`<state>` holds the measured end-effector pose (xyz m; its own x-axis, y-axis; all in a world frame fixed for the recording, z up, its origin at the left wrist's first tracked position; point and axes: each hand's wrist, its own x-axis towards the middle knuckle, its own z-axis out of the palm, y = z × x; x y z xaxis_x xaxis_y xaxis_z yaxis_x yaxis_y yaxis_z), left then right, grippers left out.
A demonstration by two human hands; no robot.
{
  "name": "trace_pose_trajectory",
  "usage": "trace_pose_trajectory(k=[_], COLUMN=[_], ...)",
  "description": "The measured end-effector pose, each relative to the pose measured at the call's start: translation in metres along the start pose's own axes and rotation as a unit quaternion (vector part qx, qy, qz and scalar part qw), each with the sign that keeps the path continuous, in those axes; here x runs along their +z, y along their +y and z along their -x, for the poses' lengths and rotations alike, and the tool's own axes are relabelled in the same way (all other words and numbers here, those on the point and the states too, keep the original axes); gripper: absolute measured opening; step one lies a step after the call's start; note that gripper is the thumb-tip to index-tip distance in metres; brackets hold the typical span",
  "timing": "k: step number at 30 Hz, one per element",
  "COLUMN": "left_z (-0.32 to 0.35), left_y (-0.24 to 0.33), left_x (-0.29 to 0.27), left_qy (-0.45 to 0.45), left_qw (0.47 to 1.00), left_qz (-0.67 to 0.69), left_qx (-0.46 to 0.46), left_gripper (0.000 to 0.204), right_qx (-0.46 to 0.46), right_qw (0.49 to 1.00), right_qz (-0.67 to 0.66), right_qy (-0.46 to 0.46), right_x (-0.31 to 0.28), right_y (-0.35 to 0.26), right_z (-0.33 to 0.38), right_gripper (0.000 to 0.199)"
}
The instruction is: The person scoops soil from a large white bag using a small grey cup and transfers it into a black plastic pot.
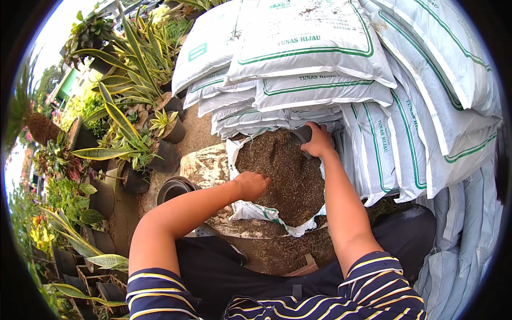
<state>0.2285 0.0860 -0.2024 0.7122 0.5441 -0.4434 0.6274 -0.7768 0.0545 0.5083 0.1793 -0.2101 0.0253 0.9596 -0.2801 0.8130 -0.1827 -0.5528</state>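
A torn-open white sack point(233, 154) lies in front of me, filled with dark brown potting soil point(288, 184). At the sack's far right edge my right hand point(318, 141) grips a small dark plant pot point(302, 134) by its rim; the pot is tilted against the soil. My left hand point(253, 185) rests on the left part of the soil with its fingers curled in. Whatever those fingers may hold is hidden beneath the hand.
Full white sacks with green lines point(314, 58) are stacked beyond the soil, and more sacks point(421, 133) rise on the right. Nested empty pots point(176, 189) stand left of the open sack. Potted plants point(120, 122) line the left side.
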Motion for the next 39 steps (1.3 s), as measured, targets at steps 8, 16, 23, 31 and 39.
trace_pose_trajectory(k=[8,16,23,31,39], left_z=[-0.010,-0.032,-0.031,-0.055,-0.044], left_y=[-0.008,0.037,0.060,0.042,0.076], left_x=[-0.075,-0.034,-0.014,-0.032,0.035], left_qy=[-0.145,-0.023,-0.003,0.130,0.313], left_qw=[0.975,0.925,0.919,0.872,0.789], left_qz=[0.019,0.204,0.172,0.290,0.336], left_qx=[-0.167,-0.321,-0.356,-0.372,-0.409], left_gripper=[0.025,0.025,0.029,0.026,0.023], right_qx=[0.023,0.027,0.005,-0.062,-0.087], right_qw=[0.992,0.984,0.975,0.966,0.977], right_qz=[0.061,-0.142,-0.223,-0.230,-0.142], right_qy=[-0.111,-0.108,0.001,0.099,0.136], right_x=[0.045,0.012,0.009,0.005,0.017], right_y=[-0.003,0.003,0.064,0.080,0.059], right_z=[0.014,0.008,0.020,0.038,0.029], right_gripper=[0.096,0.102,0.100,0.095,0.096])
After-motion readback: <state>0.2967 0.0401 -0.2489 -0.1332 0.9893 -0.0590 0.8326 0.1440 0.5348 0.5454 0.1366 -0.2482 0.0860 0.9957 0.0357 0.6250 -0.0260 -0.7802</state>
